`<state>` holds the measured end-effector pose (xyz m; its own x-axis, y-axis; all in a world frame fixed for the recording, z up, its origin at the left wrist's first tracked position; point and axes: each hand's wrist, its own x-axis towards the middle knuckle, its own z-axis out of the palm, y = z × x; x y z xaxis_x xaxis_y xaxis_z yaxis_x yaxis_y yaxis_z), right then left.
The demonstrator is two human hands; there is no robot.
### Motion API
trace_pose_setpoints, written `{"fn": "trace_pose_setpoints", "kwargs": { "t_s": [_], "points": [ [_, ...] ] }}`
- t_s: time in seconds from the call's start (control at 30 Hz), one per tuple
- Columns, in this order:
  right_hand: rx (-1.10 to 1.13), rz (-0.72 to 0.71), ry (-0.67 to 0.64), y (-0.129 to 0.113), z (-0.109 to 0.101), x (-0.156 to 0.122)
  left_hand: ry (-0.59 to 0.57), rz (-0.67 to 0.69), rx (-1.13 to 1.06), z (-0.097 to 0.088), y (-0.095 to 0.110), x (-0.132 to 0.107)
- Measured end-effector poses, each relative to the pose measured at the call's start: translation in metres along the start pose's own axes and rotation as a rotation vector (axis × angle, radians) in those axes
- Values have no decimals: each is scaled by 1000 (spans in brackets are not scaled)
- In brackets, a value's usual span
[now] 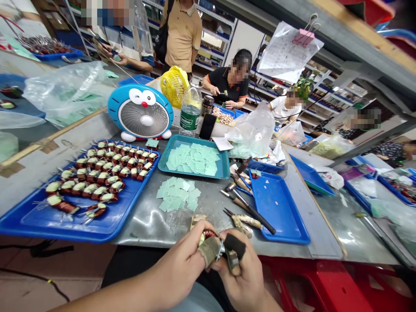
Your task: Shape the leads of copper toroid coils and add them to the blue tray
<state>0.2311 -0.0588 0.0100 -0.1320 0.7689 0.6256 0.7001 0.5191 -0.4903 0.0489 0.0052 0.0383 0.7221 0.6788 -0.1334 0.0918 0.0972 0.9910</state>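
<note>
Left hand (178, 266) and right hand (242, 277) pinch a small wire coil (209, 234) between wrapped fingers (209, 250), close together by the worktop edge (146, 236); the coil is mostly hidden, maybe copper.

A blue plastic tray (65, 229) of copper-wound coils (97, 177) lies on the left of the grey metal workbench (201, 227). Right of it stands a teal plastic tray (224, 167) of pale green paper squares (191, 160), with a loose pile of matching squares (177, 195) on the bench before it. Further right, steel pliers (245, 221) lie just left of a rectangular blue plastic tray (282, 216).
</note>
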Motion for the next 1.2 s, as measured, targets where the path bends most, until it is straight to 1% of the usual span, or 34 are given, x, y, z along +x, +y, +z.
{"fn": "trace_pose_setpoints", "kwargs": {
  "t_s": [0.13,0.27,0.37,0.47,0.57,0.67,0.73,0.8,0.87,0.93,1.0,1.03,1.1,1.2],
  "points": [
    [-41,-18,19,0,2,-3,-16,-10,34,-1,-3,-3],
    [-14,-53,-12,-2,-1,0,-61,-47,32,-3,-5,-4],
    [22,-9,-1,-6,-4,8,-54,-15,42,-8,2,-2],
    [67,41,22,-9,-4,16,-25,23,148,-18,15,1],
    [74,30,23,-10,0,20,-61,-28,207,-26,22,4],
    [95,50,32,-11,4,19,-61,-44,185,-26,18,5],
    [88,54,47,-11,5,17,-42,-28,118,-22,11,6],
    [62,32,43,-8,3,15,-38,-45,6,-18,3,6],
    [47,12,-4,-4,0,16,-53,-98,-126,-15,-3,7],
    [62,21,-89,1,-5,20,-97,-151,-262,-15,-8,9],
    [127,56,-149,2,-8,26,-139,-171,-403,-16,-12,11],
    [175,81,-150,1,-8,30,-142,-164,-479,-16,-14,12],
    [293,161,-115,-4,-6,36,-133,-144,-641,-17,-18,15],
    [430,278,-60,-13,2,39,-130,-158,-837,-18,-28,17]
  ]
}}
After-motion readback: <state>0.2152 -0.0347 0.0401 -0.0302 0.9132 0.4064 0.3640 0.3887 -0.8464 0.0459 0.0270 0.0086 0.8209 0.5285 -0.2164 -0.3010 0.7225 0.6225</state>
